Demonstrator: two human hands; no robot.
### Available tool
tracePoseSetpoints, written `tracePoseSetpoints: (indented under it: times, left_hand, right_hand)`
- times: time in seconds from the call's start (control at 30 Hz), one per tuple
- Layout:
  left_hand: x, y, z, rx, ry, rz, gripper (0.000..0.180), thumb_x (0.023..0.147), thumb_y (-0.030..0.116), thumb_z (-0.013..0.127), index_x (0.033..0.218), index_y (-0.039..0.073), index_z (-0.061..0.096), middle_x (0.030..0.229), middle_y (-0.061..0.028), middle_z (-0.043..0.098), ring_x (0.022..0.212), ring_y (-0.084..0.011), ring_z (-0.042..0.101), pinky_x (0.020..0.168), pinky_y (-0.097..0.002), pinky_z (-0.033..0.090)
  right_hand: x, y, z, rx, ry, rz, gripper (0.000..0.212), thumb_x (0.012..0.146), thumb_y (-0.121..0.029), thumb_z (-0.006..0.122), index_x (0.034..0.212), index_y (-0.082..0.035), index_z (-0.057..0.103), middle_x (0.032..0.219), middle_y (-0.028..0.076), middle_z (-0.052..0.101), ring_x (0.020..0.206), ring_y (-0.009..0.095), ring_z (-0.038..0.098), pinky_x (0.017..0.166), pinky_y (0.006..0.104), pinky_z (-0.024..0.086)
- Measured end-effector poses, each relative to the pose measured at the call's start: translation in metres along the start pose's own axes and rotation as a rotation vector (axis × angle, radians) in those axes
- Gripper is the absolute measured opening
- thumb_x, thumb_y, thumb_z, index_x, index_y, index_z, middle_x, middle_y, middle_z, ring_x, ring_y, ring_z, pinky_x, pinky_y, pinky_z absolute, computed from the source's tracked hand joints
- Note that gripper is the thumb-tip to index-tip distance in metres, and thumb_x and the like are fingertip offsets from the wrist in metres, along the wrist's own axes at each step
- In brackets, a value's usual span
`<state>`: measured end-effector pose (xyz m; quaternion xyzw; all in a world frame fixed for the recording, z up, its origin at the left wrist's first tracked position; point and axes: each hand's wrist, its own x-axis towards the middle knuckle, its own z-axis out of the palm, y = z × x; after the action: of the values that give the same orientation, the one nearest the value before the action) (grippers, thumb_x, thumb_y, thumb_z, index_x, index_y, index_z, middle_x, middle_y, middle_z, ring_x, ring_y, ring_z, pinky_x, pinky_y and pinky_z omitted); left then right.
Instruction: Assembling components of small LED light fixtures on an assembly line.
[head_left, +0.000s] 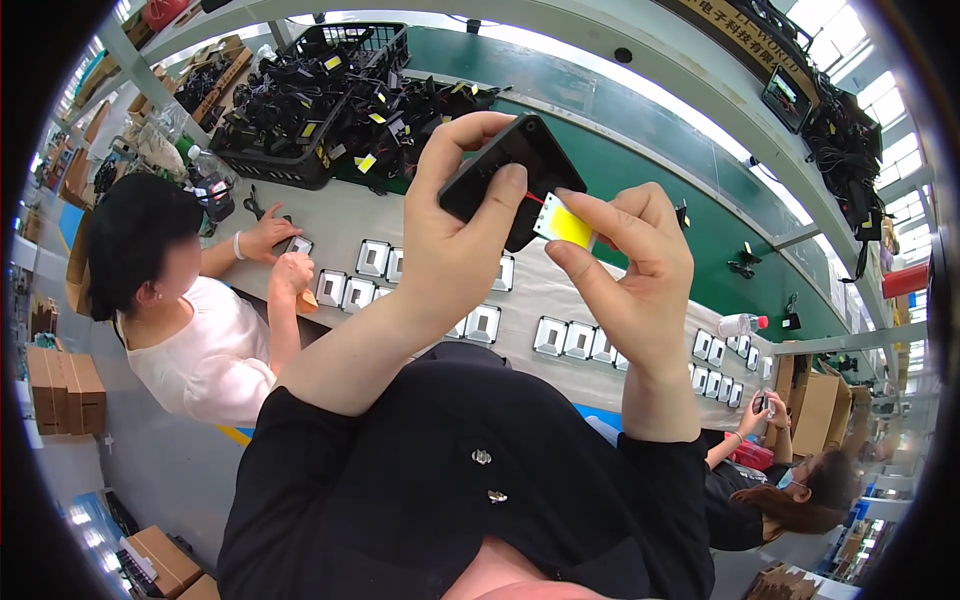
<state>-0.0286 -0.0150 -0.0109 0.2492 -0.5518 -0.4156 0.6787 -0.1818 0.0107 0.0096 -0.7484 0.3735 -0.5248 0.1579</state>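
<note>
A flat black casing (474,178) is held tilted above the desk (345,213) in the upper middle of the frame, where it is pinched between the thumb and curled fingers of the left hand (462,222). Just to its right, a small white panel with a yellow face (568,228) is pinched at its right side between the thumb and forefinger of the right hand (645,260). A thin red wire (534,198) is seen between casing and panel.

Below the hands, square silver-framed pieces (483,323) are laid out in rows across the middle of the frame. At the upper left, a heap of black cables (385,140) is spread beside a black crate (268,163). At the right, a clear bottle with a red cap (738,325) is lying on its side. A co-worker in a white top (205,345) is seen at the left, with a small object (299,245) being handled.
</note>
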Motion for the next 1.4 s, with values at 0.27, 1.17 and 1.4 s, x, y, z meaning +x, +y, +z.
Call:
tracePoseSetpoints:
  times: [0.27,1.17,1.4]
  left_hand:
    - [0.000,0.010,-0.004,-0.153,-0.064,-0.112,0.036,0.089,0.007,0.051,0.124,0.002,0.044,0.110,-0.0063,0.052,0.099,-0.0103,0.051,0.083,-0.0239,0.043]
    - [0.014,0.045,-0.026,-0.001,-0.298,-0.105,0.058,0.089,0.015,0.046,0.137,-0.007,0.024,0.129,-0.0168,0.038,0.116,-0.0210,0.040,0.099,-0.0312,0.030]
    - [0.022,0.050,-0.032,0.053,-0.354,-0.245,0.056,0.083,0.002,0.049,0.136,-0.001,0.030,0.114,-0.0131,0.051,0.094,-0.0136,0.053,0.082,-0.0245,0.043]
  right_hand:
    - [0.010,-0.004,0.019,-0.148,0.190,-0.113,0.040,0.060,-0.004,0.078,0.099,-0.003,0.068,0.073,0.005,0.051,0.065,0.015,0.047,0.054,0.0251,0.038]
    - [0.047,-0.024,0.034,-0.142,0.128,-0.150,0.036,0.057,-0.001,0.077,0.091,-0.005,0.071,0.072,0.004,0.051,0.060,0.016,0.048,0.049,0.0272,0.037]
    - [0.047,-0.003,0.039,-0.340,0.120,-0.236,0.026,0.060,-0.003,0.075,0.086,-0.005,0.069,0.075,0.003,0.049,0.066,0.018,0.047,0.054,0.0297,0.038]
